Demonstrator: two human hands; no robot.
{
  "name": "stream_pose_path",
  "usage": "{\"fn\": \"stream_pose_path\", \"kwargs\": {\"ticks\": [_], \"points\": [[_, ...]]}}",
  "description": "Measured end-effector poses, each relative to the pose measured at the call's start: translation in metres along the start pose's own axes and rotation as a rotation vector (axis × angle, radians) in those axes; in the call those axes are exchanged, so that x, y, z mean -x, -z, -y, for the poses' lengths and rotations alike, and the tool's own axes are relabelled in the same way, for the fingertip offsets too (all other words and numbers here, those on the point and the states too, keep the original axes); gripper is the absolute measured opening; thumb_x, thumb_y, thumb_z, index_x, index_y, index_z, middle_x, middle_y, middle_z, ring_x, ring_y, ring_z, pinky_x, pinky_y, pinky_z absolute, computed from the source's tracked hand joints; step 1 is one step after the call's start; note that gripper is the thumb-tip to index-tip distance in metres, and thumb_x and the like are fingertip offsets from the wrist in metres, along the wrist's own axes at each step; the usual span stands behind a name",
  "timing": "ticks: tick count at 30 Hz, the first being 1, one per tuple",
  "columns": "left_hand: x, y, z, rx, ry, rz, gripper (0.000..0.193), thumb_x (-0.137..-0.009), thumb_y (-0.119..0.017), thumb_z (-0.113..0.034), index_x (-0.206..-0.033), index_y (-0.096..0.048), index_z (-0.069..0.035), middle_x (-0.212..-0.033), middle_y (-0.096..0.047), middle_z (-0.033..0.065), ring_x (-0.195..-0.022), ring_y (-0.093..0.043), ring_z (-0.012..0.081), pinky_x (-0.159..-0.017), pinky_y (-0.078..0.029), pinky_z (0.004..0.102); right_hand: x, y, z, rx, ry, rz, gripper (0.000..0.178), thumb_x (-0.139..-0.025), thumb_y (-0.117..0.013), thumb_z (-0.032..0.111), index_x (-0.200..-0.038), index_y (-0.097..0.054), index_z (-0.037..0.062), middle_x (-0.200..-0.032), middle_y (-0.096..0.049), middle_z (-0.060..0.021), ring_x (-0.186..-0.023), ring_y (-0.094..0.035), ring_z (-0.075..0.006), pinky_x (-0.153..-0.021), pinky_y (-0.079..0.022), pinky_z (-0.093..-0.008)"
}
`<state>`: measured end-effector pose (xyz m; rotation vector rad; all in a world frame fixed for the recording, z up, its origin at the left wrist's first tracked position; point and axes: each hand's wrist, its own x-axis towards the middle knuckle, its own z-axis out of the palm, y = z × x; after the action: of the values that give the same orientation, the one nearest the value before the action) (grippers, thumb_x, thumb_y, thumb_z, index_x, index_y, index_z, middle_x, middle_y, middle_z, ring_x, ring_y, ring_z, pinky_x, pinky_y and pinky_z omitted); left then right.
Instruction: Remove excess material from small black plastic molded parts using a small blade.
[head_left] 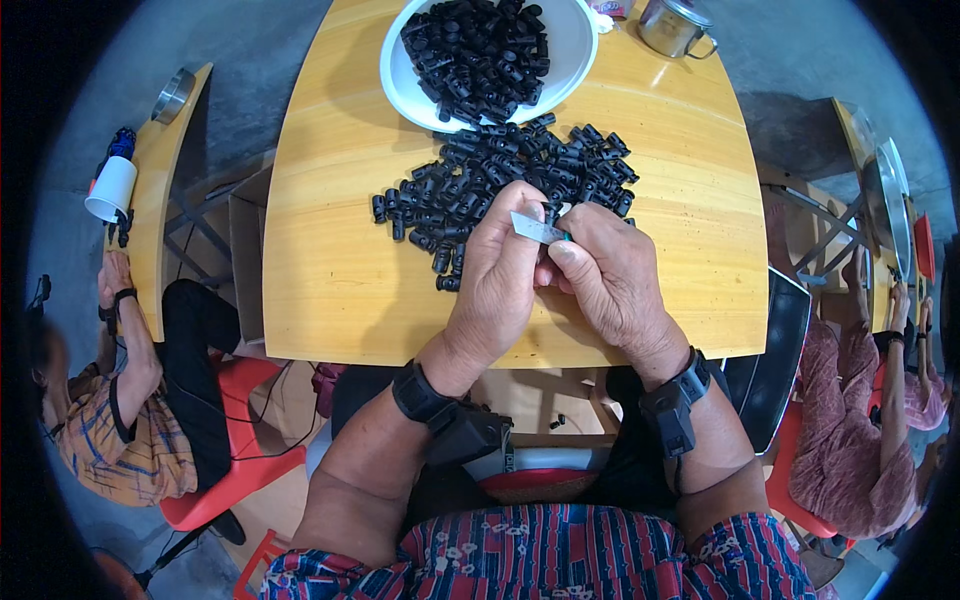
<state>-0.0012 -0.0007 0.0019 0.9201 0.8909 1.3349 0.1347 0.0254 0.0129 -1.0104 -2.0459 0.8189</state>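
Over the near half of the wooden table [340, 270], my two hands meet close together. My right hand [615, 275] is closed on a small knife, its pale slanted blade [535, 230] pointing toward my left thumb. My left hand [497, 275] is closed around a small black plastic piece [551, 211], mostly hidden by fingers; it looks like the cord locks on the table. Just beyond my hands spreads a loose pile of black cord locks [480, 180]. Behind it, a white basin [575, 60] holds a heap of the same parts.
A metal mug [675, 28] stands at the far right of the table. Co-workers sit at side tables: one person [130, 440] at left, another [850, 440] at right. A white cup [112, 188] lies on the left table. Dark straps with devices circle both my wrists.
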Motion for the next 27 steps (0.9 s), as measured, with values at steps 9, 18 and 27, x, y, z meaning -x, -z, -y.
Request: {"fn": "stream_pose_path", "kwargs": {"ticks": [9,18,27], "points": [[0.0,0.006,0.006,0.159,0.022,0.094,0.023,-0.101,-0.035,-0.027,-0.097,-0.047,-0.008,-0.074,-0.039,-0.0045,-0.069,-0.04,0.0034,-0.059,-0.036,0.0195,0.001,-0.002,0.003,-0.305,-0.184,-0.006,0.022,-0.093,-0.05,0.022,-0.082,-0.054,0.0023,-0.067,-0.055,-0.0095,-0.061,-0.057,-0.0222,-0.057,-0.045,-0.0319],[-0.001,0.005,0.003,0.295,0.113,0.057,0.025,-0.101,-0.035,-0.028,-0.09,-0.046,-0.009,-0.073,-0.038,-0.0034,-0.067,-0.038,0.005,-0.059,-0.035,0.0204,0.001,-0.001,-0.005,-0.243,-0.118,-0.001,0.022,-0.091,-0.052,0.023,-0.081,-0.055,0.0034,-0.067,-0.054,-0.0097,-0.059,-0.054,-0.0229,-0.056,-0.044,-0.0326],[-0.001,0.005,0.001,0.244,0.13,0.043,0.025,-0.101,-0.037,-0.028,-0.089,-0.047,-0.008,-0.076,-0.041,-0.0039,-0.067,-0.038,0.0038,-0.059,-0.035,0.0198,-0.001,-0.002,-0.003,0.037,0.055,-0.015,0.023,-0.088,-0.056,0.026,-0.079,-0.054,0.0053,-0.068,-0.05,-0.0117,-0.064,-0.054,-0.0303,-0.057,-0.045,-0.0379]]}}
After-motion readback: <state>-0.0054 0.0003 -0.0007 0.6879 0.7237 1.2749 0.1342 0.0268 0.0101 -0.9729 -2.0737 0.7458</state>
